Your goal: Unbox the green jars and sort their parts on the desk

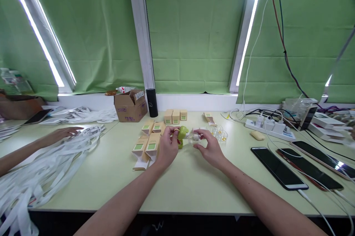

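My left hand [168,147] is closed on a small lime-green plastic piece [182,133] with rounded lobes. Facing it, my right hand [208,146] pinches a small clear cup-like container [194,139]. The two pieces meet or nearly meet between my hands; I cannot tell whether they are joined. Small open cardboard boxes [153,143] with green-framed labels stand just left of my left hand. Beyond my right hand sits a group of clear containers [221,133] with yellowish bits in them.
Closed small boxes [175,116], a black cylinder [151,103] and a brown carton [130,105] stand at the back. Phones [279,167] with charging cables and a power strip [270,129] lie right. At left, another person's hand [62,135] touches white straps [69,154].
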{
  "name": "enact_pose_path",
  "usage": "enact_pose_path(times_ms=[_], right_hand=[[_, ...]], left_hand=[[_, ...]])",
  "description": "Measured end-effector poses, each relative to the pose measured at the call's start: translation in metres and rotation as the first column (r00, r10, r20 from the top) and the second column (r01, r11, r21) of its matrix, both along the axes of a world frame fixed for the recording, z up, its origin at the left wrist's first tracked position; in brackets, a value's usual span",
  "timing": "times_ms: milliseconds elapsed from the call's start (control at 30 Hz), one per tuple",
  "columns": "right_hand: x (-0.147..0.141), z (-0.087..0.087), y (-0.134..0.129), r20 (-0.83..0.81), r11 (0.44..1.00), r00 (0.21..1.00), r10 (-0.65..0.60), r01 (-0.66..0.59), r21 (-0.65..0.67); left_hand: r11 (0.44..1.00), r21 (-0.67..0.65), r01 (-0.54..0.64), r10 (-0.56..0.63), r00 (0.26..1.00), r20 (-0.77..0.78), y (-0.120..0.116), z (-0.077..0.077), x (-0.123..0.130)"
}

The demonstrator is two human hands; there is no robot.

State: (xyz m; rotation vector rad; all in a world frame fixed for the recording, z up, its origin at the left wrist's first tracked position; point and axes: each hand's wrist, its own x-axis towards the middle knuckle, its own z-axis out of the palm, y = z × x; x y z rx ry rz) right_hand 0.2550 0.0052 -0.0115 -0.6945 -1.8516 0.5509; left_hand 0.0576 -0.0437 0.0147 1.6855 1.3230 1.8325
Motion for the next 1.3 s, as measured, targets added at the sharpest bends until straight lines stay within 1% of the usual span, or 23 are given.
enact_pose_path(times_ms=[67,133,267,400,567,667,767,867,933,967,1000,1033,1067,1100,1200,1300], right_hand=[[0.000,0.001,-0.001,-0.007,1.000,1.000,0.012,-0.012,0.007],[-0.001,0.002,-0.002,-0.018,0.999,1.000,0.022,-0.022,0.024],[-0.001,0.005,-0.004,-0.031,0.998,0.999,0.025,-0.023,0.063],[0.001,0.007,-0.005,-0.028,0.998,1.000,-0.002,0.004,0.056],[0.005,0.016,-0.006,-0.054,1.000,0.998,-0.015,0.016,0.021],[0.012,0.026,-0.002,-0.119,1.000,0.993,-0.004,0.007,0.023],[0.025,0.037,0.007,-0.178,1.000,0.984,0.014,-0.013,0.007],[0.045,0.050,0.019,-0.193,0.997,0.981,-0.008,-0.007,-0.078],[0.062,0.059,0.025,-0.112,0.995,0.994,-0.021,0.010,-0.097],[0.071,0.063,0.026,-0.027,0.995,0.998,-0.064,0.062,-0.077],[0.080,0.067,0.028,0.087,0.988,0.985,-0.146,0.150,-0.041],[0.088,0.070,0.028,0.198,0.971,0.952,-0.234,0.240,-0.003],[0.096,0.073,0.028,0.309,0.953,0.905,-0.292,0.303,0.012],[0.102,0.074,0.028,0.409,0.937,0.855,-0.319,0.349,0.003],[0.115,0.073,0.029,0.608,0.896,0.736,-0.296,0.435,-0.090],[0.120,0.067,0.031,0.718,0.854,0.642,-0.268,0.503,-0.131]], left_hand=[[0.999,-0.042,0.024,-0.018,0.991,0.130,0.005,0.001,-0.002],[0.997,-0.063,0.043,-0.028,0.975,0.221,0.009,0.002,-0.004],[0.991,-0.105,0.081,-0.041,0.941,0.336,0.014,0.003,-0.008],[0.984,-0.131,0.119,-0.053,0.904,0.424,0.015,0.001,-0.008],[0.979,-0.134,0.150,-0.067,0.870,0.488,0.015,0.001,-0.007],[0.977,-0.144,0.159,-0.067,0.862,0.502,0.015,0.001,-0.007],[0.973,-0.161,0.166,-0.064,0.862,0.502,0.015,0.001,-0.007],[0.970,-0.171,0.174,-0.066,0.863,0.501,0.015,0.001,-0.007],[0.969,-0.171,0.178,-0.071,0.863,0.500,0.014,0.001,-0.007],[0.969,-0.171,0.178,-0.070,0.863,0.500,0.014,0.001,-0.007],[0.969,-0.171,0.177,-0.070,0.863,0.500,0.014,0.001,-0.007],[0.969,-0.169,0.178,-0.071,0.863,0.501,0.014,0.001,-0.007],[0.970,-0.167,0.178,-0.072,0.862,0.502,0.014,0.001,-0.006],[0.969,-0.166,0.181,-0.074,0.861,0.503,0.014,0.002,-0.006],[0.968,-0.166,0.189,-0.081,0.859,0.505,0.014,0.002,-0.007],[0.967,-0.170,0.191,-0.080,0.858,0.508,0.014,0.002,-0.007]])
